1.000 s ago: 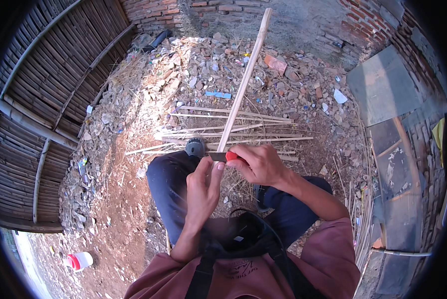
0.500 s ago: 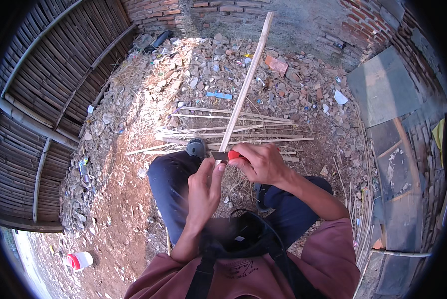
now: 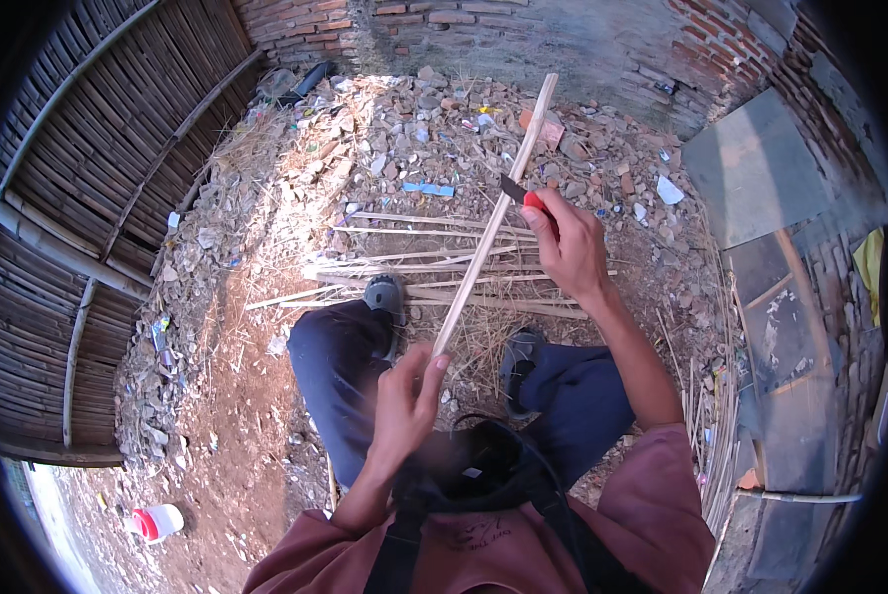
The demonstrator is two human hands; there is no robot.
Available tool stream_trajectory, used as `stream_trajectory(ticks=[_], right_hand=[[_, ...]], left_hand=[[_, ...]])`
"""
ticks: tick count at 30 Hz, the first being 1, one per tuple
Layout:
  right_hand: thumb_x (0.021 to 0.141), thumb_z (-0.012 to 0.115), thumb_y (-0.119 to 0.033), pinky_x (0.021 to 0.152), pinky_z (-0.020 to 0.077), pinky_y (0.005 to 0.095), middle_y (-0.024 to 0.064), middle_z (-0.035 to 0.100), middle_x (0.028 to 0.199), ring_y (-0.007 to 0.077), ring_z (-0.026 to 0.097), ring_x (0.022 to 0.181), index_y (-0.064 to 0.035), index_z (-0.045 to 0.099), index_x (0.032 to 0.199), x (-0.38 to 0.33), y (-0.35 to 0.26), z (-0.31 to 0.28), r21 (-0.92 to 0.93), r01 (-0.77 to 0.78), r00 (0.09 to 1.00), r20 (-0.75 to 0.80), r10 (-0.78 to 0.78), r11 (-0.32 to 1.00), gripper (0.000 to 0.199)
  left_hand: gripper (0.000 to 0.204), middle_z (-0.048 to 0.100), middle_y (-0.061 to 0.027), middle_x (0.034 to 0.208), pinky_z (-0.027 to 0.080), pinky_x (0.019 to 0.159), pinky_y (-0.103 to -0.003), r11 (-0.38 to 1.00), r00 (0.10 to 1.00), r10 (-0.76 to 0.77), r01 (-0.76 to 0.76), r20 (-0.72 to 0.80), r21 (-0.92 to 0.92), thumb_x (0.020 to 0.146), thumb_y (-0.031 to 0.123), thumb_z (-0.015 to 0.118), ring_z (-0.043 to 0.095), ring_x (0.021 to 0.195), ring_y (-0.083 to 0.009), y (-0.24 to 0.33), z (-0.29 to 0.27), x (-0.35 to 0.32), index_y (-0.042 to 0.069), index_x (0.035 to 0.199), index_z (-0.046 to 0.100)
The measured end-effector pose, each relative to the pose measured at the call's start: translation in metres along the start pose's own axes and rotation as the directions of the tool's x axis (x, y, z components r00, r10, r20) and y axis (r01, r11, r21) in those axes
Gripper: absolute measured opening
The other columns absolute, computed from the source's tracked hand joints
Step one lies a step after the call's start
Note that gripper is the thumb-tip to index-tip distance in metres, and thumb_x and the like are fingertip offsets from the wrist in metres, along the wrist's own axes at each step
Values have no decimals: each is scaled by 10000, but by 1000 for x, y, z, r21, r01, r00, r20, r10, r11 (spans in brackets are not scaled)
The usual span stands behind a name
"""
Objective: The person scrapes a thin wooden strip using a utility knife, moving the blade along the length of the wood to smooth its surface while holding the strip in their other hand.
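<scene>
My left hand (image 3: 407, 396) grips the near end of a long pale strip of split bamboo or wood (image 3: 478, 255), which slants away from me to the upper right. My right hand (image 3: 571, 243) is closed round the red handle of a knife (image 3: 513, 188). The dark blade lies across the strip, a bit beyond its middle. Most of the handle is hidden inside my fingers. Several similar pale strips (image 3: 434, 265) lie crosswise on the ground past my feet, under the held strip.
Stone and brick rubble (image 3: 404, 139) covers the ground up to a brick wall (image 3: 563, 40). A bamboo-slat wall (image 3: 57, 119) stands at left, sheet panels (image 3: 761, 168) lean at right. A red-and-white container (image 3: 156, 522) sits at lower left. Long thin sticks (image 3: 726, 465) lie at right.
My right hand has moved the knife away from my left hand, up along the strip. The strip's far end has dropped lower and nearer. My left hand still holds the near end.
</scene>
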State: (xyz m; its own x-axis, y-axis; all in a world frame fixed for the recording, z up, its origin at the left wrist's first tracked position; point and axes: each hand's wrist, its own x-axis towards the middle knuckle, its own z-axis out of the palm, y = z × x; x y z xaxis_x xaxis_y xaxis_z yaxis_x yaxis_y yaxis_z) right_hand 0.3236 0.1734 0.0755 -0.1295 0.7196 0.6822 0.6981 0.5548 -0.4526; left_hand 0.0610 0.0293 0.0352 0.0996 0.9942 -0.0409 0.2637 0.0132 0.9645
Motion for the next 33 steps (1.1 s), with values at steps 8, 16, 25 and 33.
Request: stream_trajectory(ticks=[8, 16, 25, 33], right_hand=[[1116, 580, -301, 624, 395, 310, 40, 578, 733, 109, 500, 675, 11, 669, 1091, -8, 35, -13, 169, -303, 953, 55, 298, 938, 325], [1081, 675, -286, 582, 338, 239, -83, 537, 750, 20, 439, 653, -15, 738, 1222, -14, 8, 1, 665, -496, 868, 403, 291, 558, 312], [1059, 707, -228, 571, 345, 235, -93, 554, 746, 6, 442, 638, -18, 744, 1170, -18, -9, 6, 692, -517, 856, 403, 324, 504, 240], [1035, 735, -233, 637, 384, 245, -59, 594, 770, 33, 467, 700, -16, 740, 1116, -28, -26, 15, 573, -405, 908, 341, 242, 713, 232]], left_hand=[[214, 618, 8, 769, 415, 656, -260, 999, 996, -40, 38, 81, 30, 1095, 186, 641, 501, 730, -54, -4, -8, -16, -20, 1104, 695], [255, 598, -72, 654, 435, 575, -335, 996, 995, 53, -59, 86, 66, 1090, 266, 647, 545, 600, -113, -13, -12, -4, 14, 1109, 680], [263, 570, -10, 676, 436, 538, -295, 998, 951, -68, 64, 302, 22, 1108, 277, 616, 566, 587, -86, -7, -28, 5, 15, 1115, 642], [190, 641, -3, 841, 484, 533, -229, 976, 974, 19, 32, 228, -215, 1102, 194, 625, 630, 665, -52, 18, -7, 18, 20, 1165, 585]])
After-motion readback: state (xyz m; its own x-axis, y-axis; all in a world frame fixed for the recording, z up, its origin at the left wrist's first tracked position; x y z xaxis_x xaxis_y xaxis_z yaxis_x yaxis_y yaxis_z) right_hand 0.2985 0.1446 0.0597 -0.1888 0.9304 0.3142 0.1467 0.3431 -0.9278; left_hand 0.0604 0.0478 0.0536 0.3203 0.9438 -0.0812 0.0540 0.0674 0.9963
